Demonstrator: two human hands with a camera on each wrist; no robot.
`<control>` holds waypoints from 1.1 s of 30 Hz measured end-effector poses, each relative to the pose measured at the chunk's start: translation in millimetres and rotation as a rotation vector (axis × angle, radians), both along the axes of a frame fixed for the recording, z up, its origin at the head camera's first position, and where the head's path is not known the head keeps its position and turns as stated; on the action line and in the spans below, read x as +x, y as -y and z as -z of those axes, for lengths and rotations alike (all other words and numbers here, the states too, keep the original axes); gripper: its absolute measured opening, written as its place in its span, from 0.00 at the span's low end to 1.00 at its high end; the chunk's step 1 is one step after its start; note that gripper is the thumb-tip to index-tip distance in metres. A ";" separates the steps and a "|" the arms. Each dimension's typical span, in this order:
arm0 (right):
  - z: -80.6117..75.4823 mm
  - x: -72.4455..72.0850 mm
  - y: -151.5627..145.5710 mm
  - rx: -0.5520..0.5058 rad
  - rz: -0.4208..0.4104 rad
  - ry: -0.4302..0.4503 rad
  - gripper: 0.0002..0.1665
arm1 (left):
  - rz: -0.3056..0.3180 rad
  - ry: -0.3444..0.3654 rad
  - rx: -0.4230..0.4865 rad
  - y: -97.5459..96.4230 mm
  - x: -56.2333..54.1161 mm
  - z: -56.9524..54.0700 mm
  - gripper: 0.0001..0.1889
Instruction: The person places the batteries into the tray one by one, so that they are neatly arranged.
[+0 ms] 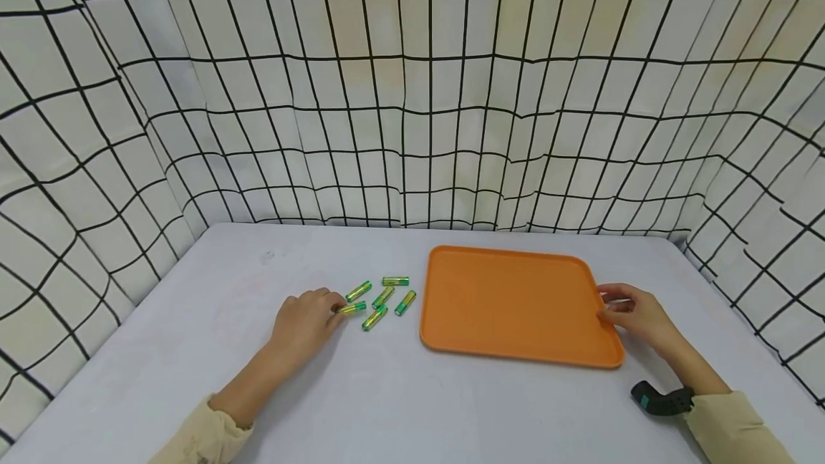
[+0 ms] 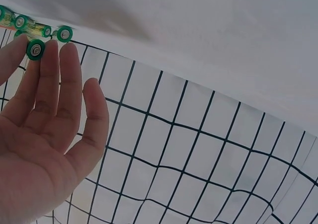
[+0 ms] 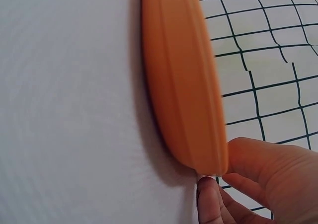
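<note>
Between thumb and fingers, my left hand [image 1: 308, 317] pinches a green and yellow battery [image 1: 353, 308]. The left wrist view shows the round end of that battery [image 2: 35, 50] at the thumb tip. Several matching batteries [image 1: 374, 318] lie loosely grouped on the table just right of this hand. Farther right is a flat orange tray [image 1: 509, 306] with a low raised rim. At the tray's right edge, my right hand [image 1: 638, 313] grips the rim, and the right wrist view shows the fingers at the tray's edge [image 3: 186, 85].
A white-covered table [image 1: 361, 399] lies beneath everything. White walls with a black grid [image 1: 412, 127] enclose it at the back and both sides. A black wrist device [image 1: 662, 399] sits at the right sleeve.
</note>
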State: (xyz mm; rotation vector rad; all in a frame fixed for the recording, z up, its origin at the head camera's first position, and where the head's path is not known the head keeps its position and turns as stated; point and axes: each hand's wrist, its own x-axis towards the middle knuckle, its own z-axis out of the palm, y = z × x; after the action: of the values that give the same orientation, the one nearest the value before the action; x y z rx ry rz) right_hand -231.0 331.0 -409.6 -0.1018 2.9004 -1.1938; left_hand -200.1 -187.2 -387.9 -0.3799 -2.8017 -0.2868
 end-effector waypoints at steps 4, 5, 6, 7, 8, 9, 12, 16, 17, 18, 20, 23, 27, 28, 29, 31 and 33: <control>-0.3 0.2 -0.9 0.002 0.002 0.000 0.32 | 0.007 -0.003 -0.008 -1.0 -1.2 -2.0 0.08; -0.7 0.2 -1.4 0.003 0.002 0.000 0.32 | 0.011 -0.006 -0.010 -1.3 -1.6 -2.5 0.08; -0.9 0.4 -1.6 0.002 0.002 0.001 0.32 | 0.014 -0.008 -0.013 -1.8 -2.3 -2.9 0.08; -1.2 0.6 -1.8 0.001 0.003 0.002 0.32 | 0.018 -0.012 -0.018 -2.2 -3.1 -3.2 0.08; -1.4 0.7 -1.9 -0.001 0.004 0.002 0.32 | 0.020 -0.017 -0.022 -2.6 -4.0 -3.6 0.08; -1.6 0.8 -2.1 -0.003 0.004 0.002 0.32 | 0.024 -0.024 -0.025 -3.2 -4.7 -4.2 0.07; -1.8 1.1 -2.0 -0.011 0.006 0.002 0.32 | 0.036 -0.046 -0.040 -4.9 -7.4 -6.0 0.07; -2.2 0.7 -1.6 -0.011 0.010 -0.001 0.32 | 0.056 -0.079 -0.051 -8.1 -10.3 -8.8 0.08; -2.5 0.5 -1.4 -0.010 0.012 -0.002 0.32 | 0.061 -0.088 -0.051 -9.0 -10.9 -9.7 0.08; -2.7 0.2 -1.1 -0.009 0.014 -0.003 0.32 | 0.066 -0.099 -0.049 -9.9 -11.7 -10.6 0.08; -3.1 -0.8 -0.9 -0.008 0.018 -0.007 0.31 | 0.079 -0.120 -0.044 -11.6 -13.4 -12.5 0.08; -4.0 -2.3 -1.1 -0.010 0.015 -0.012 0.32 | 0.099 -0.140 -0.037 -14.1 -16.6 -15.3 0.08; -3.7 -3.0 -1.0 -0.018 0.005 -0.021 0.32 | 0.123 -0.148 -0.033 -17.6 -21.4 -19.4 0.08; -3.2 -3.0 -0.6 -0.018 0.004 -0.024 0.32 | 0.128 -0.148 -0.035 -18.5 -22.5 -20.4 0.08; -2.6 -2.9 -0.5 -0.019 -0.001 -0.028 0.31 | 0.133 -0.147 -0.035 -19.5 -23.6 -21.5 0.08; -1.0 -2.5 0.2 -0.020 -0.005 -0.035 0.31 | 0.142 -0.143 -0.036 -21.6 -25.5 -23.8 0.08; 0.6 -2.1 0.3 -0.021 -0.010 -0.042 0.30 | 0.150 -0.134 -0.040 -24.3 -27.5 -25.3 0.08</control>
State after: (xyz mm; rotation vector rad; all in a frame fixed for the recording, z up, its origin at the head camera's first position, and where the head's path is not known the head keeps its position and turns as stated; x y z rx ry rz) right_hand -233.1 330.8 -410.2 -0.1430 2.9194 -1.2364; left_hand -227.6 -163.0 -362.6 -0.5979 -2.6556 -0.2293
